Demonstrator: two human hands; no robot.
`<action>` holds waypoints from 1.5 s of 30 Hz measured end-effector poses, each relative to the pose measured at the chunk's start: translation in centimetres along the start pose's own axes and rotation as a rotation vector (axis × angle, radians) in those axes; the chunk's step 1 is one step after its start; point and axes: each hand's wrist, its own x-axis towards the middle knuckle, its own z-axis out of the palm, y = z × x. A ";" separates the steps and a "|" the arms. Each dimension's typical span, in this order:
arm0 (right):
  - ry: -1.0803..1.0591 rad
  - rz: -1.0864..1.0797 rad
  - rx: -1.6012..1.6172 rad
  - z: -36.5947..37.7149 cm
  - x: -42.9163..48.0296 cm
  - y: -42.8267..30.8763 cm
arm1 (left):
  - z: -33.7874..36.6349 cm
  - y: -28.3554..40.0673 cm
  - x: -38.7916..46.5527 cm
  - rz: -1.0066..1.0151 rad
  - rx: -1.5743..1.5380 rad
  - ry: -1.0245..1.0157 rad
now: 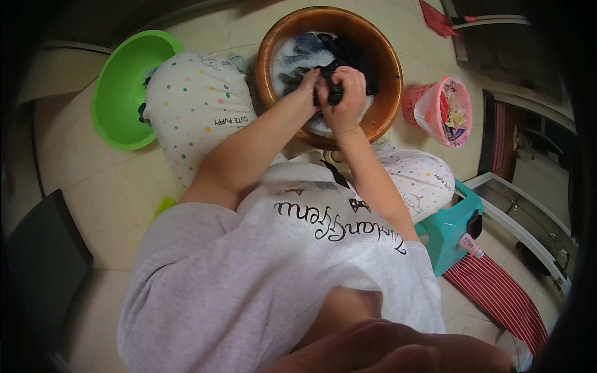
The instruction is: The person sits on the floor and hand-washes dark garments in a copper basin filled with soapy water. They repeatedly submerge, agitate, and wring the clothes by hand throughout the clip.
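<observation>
A round brown basin (391, 88) holds foamy water, and dark wet clothes (350, 53) lie in it, mostly towards its far and right side. Above the suds, both of my hands grip one bunched black wet cloth (335, 91). My left hand (310, 86) is on its left side, its fingers partly hidden by the cloth. My right hand (347, 93) wraps the cloth from the right, its fingers curled. A bluish cloth (310, 43) shows among the foam at the far left of the basin.
Left of my knee stands a green plastic basin (121, 93) with some dark cloth at its edge. On the right are a pink lined waste basket (422, 105) holding rubbish, a teal plastic stool (447, 238), a red striped cloth (499, 289) and a white-framed glass table (517, 210).
</observation>
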 end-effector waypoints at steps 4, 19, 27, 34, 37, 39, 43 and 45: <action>-0.009 0.431 -0.074 0.6 -1.2 6.2 | 2.6 -1.1 -2.1 0.216 0.289 0.194; -0.564 0.716 -0.264 -7.0 -4.2 12.4 | 5.1 4.0 -4.5 0.472 1.077 0.002; -0.808 0.541 0.568 -8.0 2.3 6.7 | 11.7 5.4 -11.1 0.327 0.962 -0.234; -0.476 0.976 0.748 -11.4 6.3 10.6 | 10.6 9.5 -8.0 0.382 1.167 -0.231; -0.405 1.010 0.730 -11.1 6.3 11.1 | 9.3 8.2 -6.1 0.239 1.556 -0.183; -0.426 1.017 0.774 -10.5 6.4 10.8 | 9.3 7.1 -5.1 0.135 1.879 -0.181; -0.554 1.018 0.800 -9.8 6.6 9.7 | 10.1 4.2 -4.3 0.984 1.635 -0.179; -0.553 1.084 0.810 -9.8 6.6 9.6 | 10.6 3.6 -4.4 0.977 1.553 -0.205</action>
